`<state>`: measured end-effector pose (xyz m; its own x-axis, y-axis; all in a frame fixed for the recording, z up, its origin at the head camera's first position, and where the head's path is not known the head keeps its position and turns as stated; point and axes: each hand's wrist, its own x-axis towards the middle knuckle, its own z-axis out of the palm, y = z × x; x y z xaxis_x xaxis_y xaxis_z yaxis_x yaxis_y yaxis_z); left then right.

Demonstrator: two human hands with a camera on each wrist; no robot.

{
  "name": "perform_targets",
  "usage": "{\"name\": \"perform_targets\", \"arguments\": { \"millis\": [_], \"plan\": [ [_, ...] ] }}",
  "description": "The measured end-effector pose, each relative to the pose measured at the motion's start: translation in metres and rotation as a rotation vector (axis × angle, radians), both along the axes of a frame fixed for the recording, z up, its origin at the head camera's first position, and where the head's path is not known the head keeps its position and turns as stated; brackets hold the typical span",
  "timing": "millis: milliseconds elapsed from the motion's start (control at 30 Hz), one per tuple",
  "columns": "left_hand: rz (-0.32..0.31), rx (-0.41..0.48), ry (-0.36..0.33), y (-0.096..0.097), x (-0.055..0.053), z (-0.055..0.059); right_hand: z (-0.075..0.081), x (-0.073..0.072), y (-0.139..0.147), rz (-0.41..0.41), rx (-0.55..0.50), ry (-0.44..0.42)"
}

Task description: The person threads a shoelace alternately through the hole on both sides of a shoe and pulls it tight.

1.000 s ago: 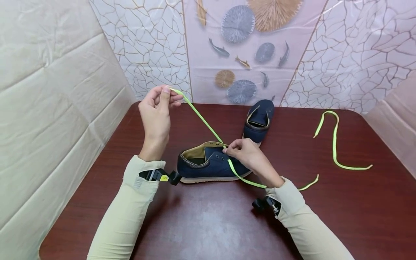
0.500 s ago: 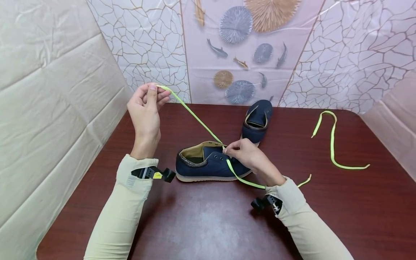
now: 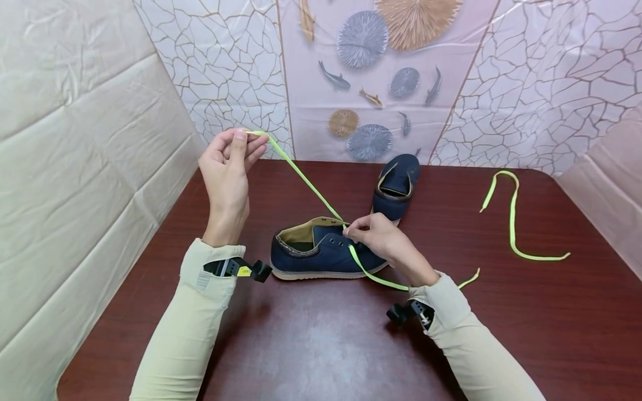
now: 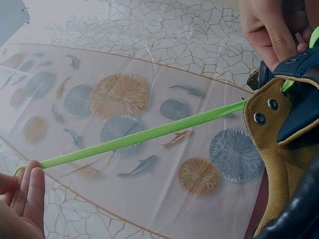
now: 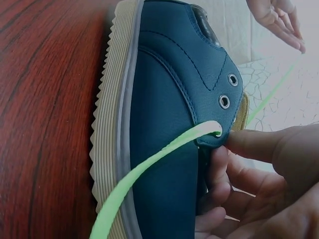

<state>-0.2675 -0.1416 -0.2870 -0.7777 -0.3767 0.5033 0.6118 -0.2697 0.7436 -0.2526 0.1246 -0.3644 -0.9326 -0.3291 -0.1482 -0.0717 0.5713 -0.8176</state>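
A navy shoe [image 3: 321,259] with a pale sole sits on the table, heel to the left. My left hand [image 3: 225,172], raised above and left of it, pinches the end of a neon green shoelace [image 3: 308,181] between thumb and fingers. The lace runs straight down to the shoe's opening. In the right wrist view the lace [image 5: 149,162] passes through an eyelet, with two bare eyelets beside it. My right hand [image 3: 381,239] grips the edge of the eyelet flap [image 5: 214,138], thumb on the rim and fingers beneath. The other lace end [image 3: 470,278] lies past my right wrist.
A second navy shoe [image 3: 396,189] without a lace stands behind, toe toward the back wall. At the right a loose neon green shoelace [image 3: 512,217] lies curved on the dark red table [image 3: 321,345]. Patterned cloth [image 3: 368,100] walls the back edge.
My left hand has moved left, drawing the lace tauter, then eased slightly back. The lace's far end on the table has slid a little left. My right hand keeps its grip on the shoe.
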Motion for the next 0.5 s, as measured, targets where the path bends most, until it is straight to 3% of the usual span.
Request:
{"name": "perform_targets", "arguments": {
  "millis": [300,500],
  "plan": [
    [-0.088,-0.055,0.010,0.007,0.004,0.002,0.004,-0.001,0.003,0.021,0.022,0.015],
    [-0.118,-0.098,0.007,0.017,0.005,-0.003,0.014,0.002,0.008,-0.014,-0.055,0.013]
  ]
}}
